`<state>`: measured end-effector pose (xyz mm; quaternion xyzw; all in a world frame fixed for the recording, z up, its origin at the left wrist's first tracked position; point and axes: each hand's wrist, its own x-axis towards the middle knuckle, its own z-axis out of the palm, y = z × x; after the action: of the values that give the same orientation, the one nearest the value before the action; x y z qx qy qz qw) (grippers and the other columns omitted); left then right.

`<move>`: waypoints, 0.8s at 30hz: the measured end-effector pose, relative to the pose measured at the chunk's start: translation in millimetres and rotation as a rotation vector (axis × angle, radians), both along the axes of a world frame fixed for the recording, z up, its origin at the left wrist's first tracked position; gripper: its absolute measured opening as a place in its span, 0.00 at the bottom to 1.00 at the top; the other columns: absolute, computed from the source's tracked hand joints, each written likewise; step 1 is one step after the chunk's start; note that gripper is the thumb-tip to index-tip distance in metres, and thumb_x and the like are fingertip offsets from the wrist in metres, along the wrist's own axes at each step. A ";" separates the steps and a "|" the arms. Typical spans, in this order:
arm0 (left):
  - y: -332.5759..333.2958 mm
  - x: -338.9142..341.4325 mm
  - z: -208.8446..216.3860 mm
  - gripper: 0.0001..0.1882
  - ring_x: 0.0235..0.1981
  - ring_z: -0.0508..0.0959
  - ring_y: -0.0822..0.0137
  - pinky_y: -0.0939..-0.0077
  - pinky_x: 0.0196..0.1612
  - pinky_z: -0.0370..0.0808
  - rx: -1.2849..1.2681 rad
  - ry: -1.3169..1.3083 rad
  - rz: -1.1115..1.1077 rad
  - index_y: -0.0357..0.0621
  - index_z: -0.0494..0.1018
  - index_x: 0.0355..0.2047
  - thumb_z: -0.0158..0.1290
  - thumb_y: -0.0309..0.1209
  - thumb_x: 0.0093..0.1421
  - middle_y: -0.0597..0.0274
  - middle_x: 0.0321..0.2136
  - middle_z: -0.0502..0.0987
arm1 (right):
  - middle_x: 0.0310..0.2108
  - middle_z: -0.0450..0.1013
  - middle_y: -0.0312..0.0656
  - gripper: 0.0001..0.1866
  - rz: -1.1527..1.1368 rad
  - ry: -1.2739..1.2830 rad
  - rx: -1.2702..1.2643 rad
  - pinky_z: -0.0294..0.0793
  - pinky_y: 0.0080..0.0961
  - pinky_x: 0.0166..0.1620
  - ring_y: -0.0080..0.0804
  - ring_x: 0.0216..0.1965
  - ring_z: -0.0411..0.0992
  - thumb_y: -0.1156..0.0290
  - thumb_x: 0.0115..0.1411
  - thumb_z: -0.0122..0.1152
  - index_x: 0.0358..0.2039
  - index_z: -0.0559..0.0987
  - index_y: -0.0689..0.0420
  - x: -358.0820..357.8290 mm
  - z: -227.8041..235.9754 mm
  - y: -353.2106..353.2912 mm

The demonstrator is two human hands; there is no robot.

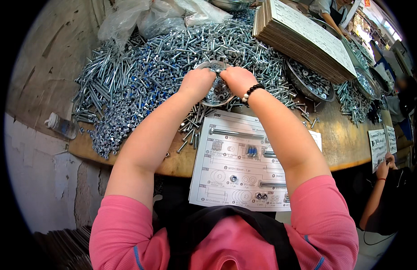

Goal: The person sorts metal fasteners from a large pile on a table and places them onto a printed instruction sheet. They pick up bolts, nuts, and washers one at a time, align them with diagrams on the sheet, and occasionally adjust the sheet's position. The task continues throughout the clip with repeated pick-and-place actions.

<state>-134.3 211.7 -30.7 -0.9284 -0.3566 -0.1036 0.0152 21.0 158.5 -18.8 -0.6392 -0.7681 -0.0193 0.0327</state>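
Observation:
Both my arms reach forward over a heap of bolts. My left hand and my right hand meet above a round bowl that holds loose washers. Their fingers are closed and bent inward, with small shiny metal between the fingertips, too small to name. Nearer to me lies a printed card with outlines of hardware. On it rest a long bolt, shorter bolts, several nuts and a small pack with blue-tipped pieces. My right forearm covers part of the card.
Bolts pile across the wooden table, with nuts at the left. A clear bottle stands at the left edge. A tall stack of cards and a washer tray sit right. Other people's hands work at right.

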 end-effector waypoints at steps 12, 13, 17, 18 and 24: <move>-0.8 -10.8 14.9 0.18 0.26 0.76 0.73 0.80 0.33 0.72 -0.623 -0.647 0.090 0.42 0.72 0.44 0.50 0.20 0.51 0.63 0.26 0.73 | 0.33 0.71 0.42 0.09 -0.077 0.084 0.105 0.73 0.34 0.40 0.40 0.38 0.72 0.72 0.53 0.50 0.33 0.78 0.49 -11.3 4.3 -6.2; -3.3 -11.7 17.4 0.18 0.26 0.76 0.73 0.81 0.33 0.72 -0.676 -0.685 0.097 0.42 0.72 0.44 0.50 0.20 0.51 0.64 0.27 0.73 | 0.33 0.71 0.42 0.09 -0.096 0.087 0.091 0.73 0.34 0.41 0.40 0.38 0.72 0.71 0.53 0.52 0.34 0.78 0.49 -14.1 5.8 -5.4; -6.1 -16.1 19.6 0.18 0.31 0.76 0.73 0.83 0.34 0.72 -0.915 -0.838 0.122 0.42 0.71 0.46 0.48 0.19 0.54 0.65 0.28 0.72 | 0.33 0.73 0.43 0.10 -0.103 0.493 0.114 0.72 0.33 0.40 0.39 0.36 0.73 0.67 0.50 0.58 0.34 0.78 0.53 -13.9 -3.3 -3.7; -6.7 -18.7 20.6 0.17 0.33 0.76 0.72 0.83 0.34 0.72 -0.927 -0.840 0.110 0.40 0.70 0.46 0.48 0.20 0.55 0.64 0.30 0.72 | 0.33 0.74 0.43 0.11 -0.104 0.635 0.077 0.72 0.33 0.39 0.39 0.36 0.73 0.66 0.50 0.59 0.34 0.78 0.54 -15.2 1.2 -5.5; -26.7 -17.5 33.6 0.13 0.32 0.76 0.75 0.85 0.30 0.69 -1.058 -0.865 0.089 0.38 0.70 0.43 0.50 0.24 0.56 0.63 0.32 0.75 | 0.28 0.75 0.41 0.13 -0.138 1.086 0.025 0.70 0.24 0.35 0.30 0.30 0.72 0.63 0.49 0.62 0.31 0.78 0.58 -7.2 0.5 -20.8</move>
<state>-151.8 185.0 2.9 -0.6704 -0.3712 -0.2761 -0.5802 13.8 137.7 -18.3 -0.6057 -0.5967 0.3022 0.4311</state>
